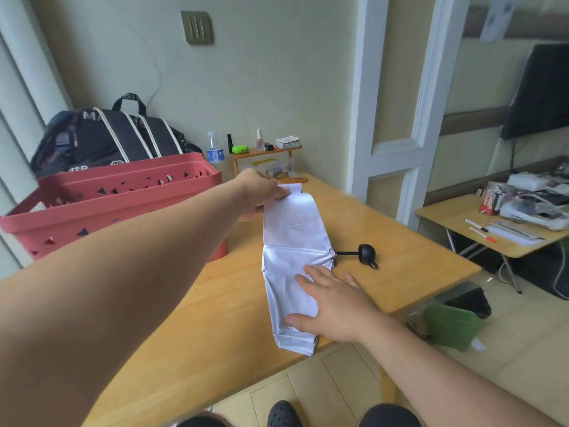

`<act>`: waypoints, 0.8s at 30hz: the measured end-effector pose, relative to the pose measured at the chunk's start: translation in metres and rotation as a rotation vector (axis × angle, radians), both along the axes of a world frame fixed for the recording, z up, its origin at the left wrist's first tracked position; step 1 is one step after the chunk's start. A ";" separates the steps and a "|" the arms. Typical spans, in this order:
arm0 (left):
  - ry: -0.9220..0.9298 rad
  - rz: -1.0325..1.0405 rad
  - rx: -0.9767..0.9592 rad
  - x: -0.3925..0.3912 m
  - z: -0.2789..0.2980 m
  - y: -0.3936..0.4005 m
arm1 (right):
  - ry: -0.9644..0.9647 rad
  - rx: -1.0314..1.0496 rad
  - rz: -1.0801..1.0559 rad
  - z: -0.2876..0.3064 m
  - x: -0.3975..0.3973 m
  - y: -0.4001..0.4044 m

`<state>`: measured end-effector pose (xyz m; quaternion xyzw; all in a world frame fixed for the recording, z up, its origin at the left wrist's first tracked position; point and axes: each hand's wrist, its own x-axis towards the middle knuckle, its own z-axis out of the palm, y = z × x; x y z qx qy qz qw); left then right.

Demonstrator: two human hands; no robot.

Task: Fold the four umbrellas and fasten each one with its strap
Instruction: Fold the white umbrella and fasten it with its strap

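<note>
Wooden table (191, 309) — white umbrella (292, 272); bag (117, 140) lettering unreadable.

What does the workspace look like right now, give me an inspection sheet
Surface: wooden table, umbrella lying on it.
Job's things: white umbrella flattened, black handle sticking out right; strap not fastened, other umbrellas not seen.
Clutter: red basket, black bag, spray bottle, small shelf of bottles.
Grips: left hand pinches the canopy's far end; right hand presses flat on the near part.
Cables: thin wire on the wall.
Surroundings: side desk with pens, green bin on the floor.
</note>
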<state>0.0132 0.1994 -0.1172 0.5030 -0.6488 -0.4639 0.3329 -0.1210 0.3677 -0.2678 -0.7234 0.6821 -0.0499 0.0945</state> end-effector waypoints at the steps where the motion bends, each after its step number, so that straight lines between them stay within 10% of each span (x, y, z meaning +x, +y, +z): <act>1: -0.011 0.078 -0.079 0.000 -0.001 -0.007 | 0.002 0.001 0.001 0.000 0.000 0.000; 24: -0.155 -0.071 -0.703 0.015 -0.009 0.034 | -0.045 -0.039 -0.002 0.000 -0.003 -0.001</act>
